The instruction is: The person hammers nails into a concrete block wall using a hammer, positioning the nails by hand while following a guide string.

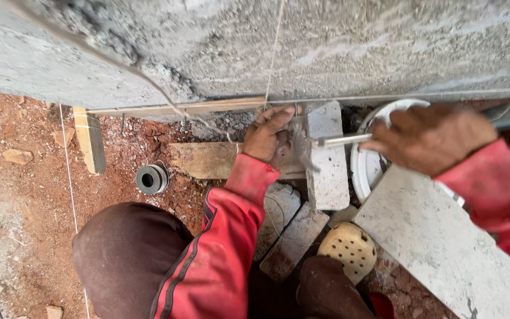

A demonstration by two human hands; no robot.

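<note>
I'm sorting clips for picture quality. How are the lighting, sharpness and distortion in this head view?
Head view: soft, even daylight, no glare and only faint shadows under the concrete wall; the right hand and its metal tool are smeared by motion blur, while the left hand on the grey block is sharper; the wall's lower edge bows, a wide-angle distortion.

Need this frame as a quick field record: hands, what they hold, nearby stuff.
left hand: pressed against grey block at the foot of the concrete wall
right hand: grips a metal tool, tip at the block
block: upright on red soil
nearby: white bucket, wooden plank, black spool, pale slab
strings: taut lines cross the wall
</note>
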